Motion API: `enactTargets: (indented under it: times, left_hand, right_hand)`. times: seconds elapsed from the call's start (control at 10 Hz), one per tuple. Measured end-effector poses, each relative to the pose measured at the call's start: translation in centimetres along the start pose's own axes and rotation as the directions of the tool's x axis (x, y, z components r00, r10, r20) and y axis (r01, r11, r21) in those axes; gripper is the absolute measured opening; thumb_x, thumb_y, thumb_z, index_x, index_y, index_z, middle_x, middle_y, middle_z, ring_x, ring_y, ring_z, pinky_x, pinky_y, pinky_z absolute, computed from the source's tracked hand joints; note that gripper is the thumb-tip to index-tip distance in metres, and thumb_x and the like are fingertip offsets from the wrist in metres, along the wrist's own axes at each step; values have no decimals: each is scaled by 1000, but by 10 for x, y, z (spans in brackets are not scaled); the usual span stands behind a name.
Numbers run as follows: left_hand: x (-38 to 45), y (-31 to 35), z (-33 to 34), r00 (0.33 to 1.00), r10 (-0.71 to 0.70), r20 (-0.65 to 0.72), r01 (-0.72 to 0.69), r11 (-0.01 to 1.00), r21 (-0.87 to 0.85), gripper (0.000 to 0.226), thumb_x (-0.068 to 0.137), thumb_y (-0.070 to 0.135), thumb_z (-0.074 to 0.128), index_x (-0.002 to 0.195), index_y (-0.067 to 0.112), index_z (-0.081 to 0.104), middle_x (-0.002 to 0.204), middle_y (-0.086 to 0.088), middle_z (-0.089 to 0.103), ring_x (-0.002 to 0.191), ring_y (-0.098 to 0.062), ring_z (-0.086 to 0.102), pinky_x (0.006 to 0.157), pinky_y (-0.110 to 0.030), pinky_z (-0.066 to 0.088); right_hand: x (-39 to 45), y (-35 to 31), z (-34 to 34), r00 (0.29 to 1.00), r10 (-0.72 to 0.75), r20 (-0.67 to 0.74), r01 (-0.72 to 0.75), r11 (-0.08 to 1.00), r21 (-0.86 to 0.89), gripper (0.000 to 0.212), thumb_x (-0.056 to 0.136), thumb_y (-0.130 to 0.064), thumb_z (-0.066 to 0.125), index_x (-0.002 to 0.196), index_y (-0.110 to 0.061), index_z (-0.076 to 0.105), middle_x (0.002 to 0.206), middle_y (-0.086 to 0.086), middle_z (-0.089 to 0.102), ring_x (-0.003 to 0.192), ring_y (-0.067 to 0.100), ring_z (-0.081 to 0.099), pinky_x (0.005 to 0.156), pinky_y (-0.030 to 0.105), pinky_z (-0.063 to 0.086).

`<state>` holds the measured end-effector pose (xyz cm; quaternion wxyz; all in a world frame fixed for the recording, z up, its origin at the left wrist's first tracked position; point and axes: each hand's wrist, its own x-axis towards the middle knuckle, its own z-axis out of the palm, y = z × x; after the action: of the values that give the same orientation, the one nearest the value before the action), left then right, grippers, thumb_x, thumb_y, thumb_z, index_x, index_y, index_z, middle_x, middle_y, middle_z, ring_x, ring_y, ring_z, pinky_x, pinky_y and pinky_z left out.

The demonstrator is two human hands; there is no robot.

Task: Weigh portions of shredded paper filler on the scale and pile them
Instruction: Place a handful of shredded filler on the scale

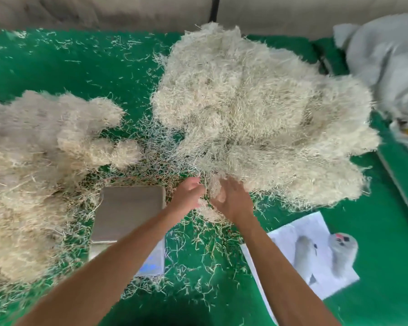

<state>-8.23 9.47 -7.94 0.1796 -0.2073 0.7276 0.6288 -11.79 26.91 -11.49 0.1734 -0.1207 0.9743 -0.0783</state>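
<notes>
From the head camera, the scale (130, 212) sits on the green mat (85, 67), its steel plate bare, with the left forearm crossing over its near right corner. A small lit display shows at the scale's near edge, too blurred to read.

Just right of the scale, both hands meet at the near edge of the big heap (257, 114) of shredded paper, which spreads away from the scale to the far right. The left hand (189, 194) has its fingers curled into a small tuft (212, 191) of shreds. The right hand (233, 201) faces it, its fingers bent round the same tuft from the other side. The tuft is caught between the two palms and trails down toward the mat, partly merged with the heap's edge, so where one ends and the other starts I cannot tell.

Left of the scale lies a second pile (33, 172), lower and longer, reaching up to the scale's left edge. Loose strands (193, 255) litter the mat around the scale on all sides.

Right of the scale, beyond the right forearm, a printed sheet (316, 250) lies flat on the mat. Far right of the scale, past the heap, a grey sack (386, 67) slumps at the mat's edge.
</notes>
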Motion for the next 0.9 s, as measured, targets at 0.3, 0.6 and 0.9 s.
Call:
enactTargets:
  times: [0.3, 0.6, 0.9]
  left_hand:
    - [-5, 11, 10, 933, -283, 223, 359, 774, -521, 58, 90, 78, 39, 111, 31, 66, 106, 4, 66, 98, -18, 70, 66, -35, 58]
    - [0, 63, -88, 951, -268, -156, 155, 847, -508, 59, 108, 37, 30, 94, -11, 61, 78, -34, 64, 87, -38, 70, 61, -33, 61]
    - [-48, 97, -154, 988, -29, -150, -72, 775, -627, 42, 96, 42, 45, 84, 11, 70, 84, -12, 66, 61, -23, 73, 51, -35, 60]
  right_hand:
    - [-7, -65, -4, 968, -137, -211, 241, 744, 623, 49, 105, -43, 50, 145, -15, 51, 132, 6, 65, 110, 19, 68, 94, 32, 58]
    - [24, -33, -10, 975, -129, -183, 156, 978, 139, 68, 103, -59, 43, 162, -35, 20, 171, -1, 19, 158, 24, 14, 128, 54, 4]
    - [14, -72, -58, 952, 132, -275, -103, 988, 117, 51, 105, -53, 43, 138, -19, 60, 146, 6, 57, 128, 26, 57, 101, 45, 55]
